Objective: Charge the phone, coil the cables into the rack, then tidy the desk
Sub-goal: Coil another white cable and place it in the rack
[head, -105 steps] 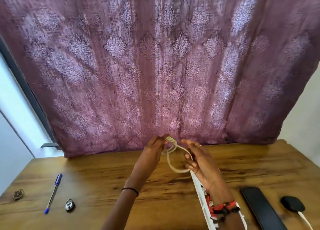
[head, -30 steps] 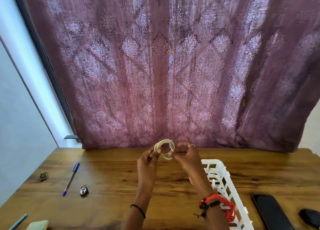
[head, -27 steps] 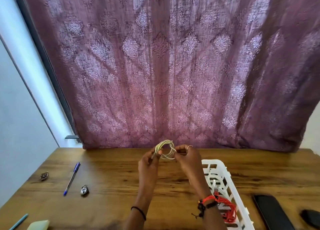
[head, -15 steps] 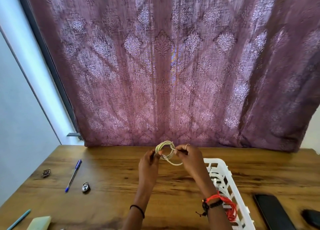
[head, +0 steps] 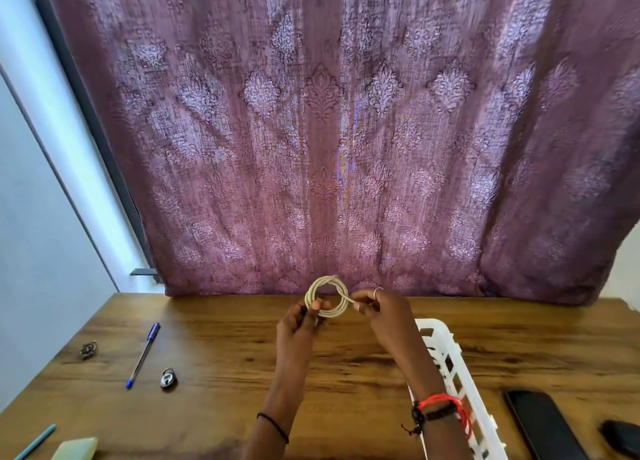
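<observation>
Drawn tighter and rounder than half a second back: cream cable coil (head: pixel 327 298), held up over brown wooden desk (head: pixel 225 338) near its far edge. Pinched at one side by left hand (head: pixel 298 324); loose tail nipped by right hand (head: pixel 384 312). Coiling step, probably near its end. Next: securing the tail, then lowering into white slotted plastic rack (head: pixel 446 355) beside right forearm. No obstacle between. Left for tidying: black slab phone (head: pixel 543 425), blue ballpoint pen (head: pixel 143 354), small padlock (head: pixel 168 378).
</observation>
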The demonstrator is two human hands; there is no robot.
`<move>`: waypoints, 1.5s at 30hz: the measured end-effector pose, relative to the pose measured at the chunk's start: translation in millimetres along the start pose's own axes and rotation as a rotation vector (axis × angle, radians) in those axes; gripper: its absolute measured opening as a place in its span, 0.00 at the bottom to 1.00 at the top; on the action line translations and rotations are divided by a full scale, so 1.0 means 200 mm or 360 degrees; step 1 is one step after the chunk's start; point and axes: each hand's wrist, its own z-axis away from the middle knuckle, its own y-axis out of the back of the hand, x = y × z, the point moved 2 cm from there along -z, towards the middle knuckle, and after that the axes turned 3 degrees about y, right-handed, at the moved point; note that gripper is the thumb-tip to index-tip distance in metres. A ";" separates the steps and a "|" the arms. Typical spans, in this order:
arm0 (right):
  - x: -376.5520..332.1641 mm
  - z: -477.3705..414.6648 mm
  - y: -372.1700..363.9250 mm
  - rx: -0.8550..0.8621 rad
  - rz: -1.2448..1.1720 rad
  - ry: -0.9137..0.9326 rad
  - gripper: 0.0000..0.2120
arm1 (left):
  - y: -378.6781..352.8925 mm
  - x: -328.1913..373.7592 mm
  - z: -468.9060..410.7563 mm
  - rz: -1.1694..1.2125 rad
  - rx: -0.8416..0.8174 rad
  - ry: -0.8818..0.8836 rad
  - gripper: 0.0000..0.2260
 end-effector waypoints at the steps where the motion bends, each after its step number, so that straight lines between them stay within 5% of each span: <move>1: 0.00 -0.01 -0.01 0.0119 0.0036 -0.0006 0.07 | -0.01 0.00 0.01 0.0136 -0.0001 0.0063 0.07; 4: 0.01 -0.02 -0.03 0.0464 0.0166 -0.0058 0.05 | -0.04 -0.01 0.03 0.0437 0.0013 0.0220 0.08; 9: -0.07 0.02 -0.10 0.0537 0.0182 -0.0083 0.13 | -0.08 -0.02 0.05 0.0750 0.0039 0.0289 0.09; 13: -0.14 0.06 -0.13 0.0544 0.0080 -0.0075 0.22 | -0.08 -0.01 0.06 0.0786 0.0047 0.0236 0.09; 23: -0.10 0.04 -0.15 0.0614 -0.0066 -0.0224 0.14 | -0.10 -0.03 0.09 0.0816 -0.0017 0.0308 0.08; 31: -0.12 0.06 -0.15 0.0641 -0.0151 -0.0096 0.20 | -0.11 -0.02 0.08 0.0674 0.0013 0.0250 0.09; 35: -0.14 0.06 -0.20 0.0529 -0.0428 0.0054 0.22 | -0.06 -0.04 0.06 0.0598 0.0204 0.0295 0.11; 45: -0.20 0.08 -0.19 -0.0284 -0.1046 0.0117 0.24 | 0.07 0.03 0.03 0.0293 0.0133 0.0344 0.09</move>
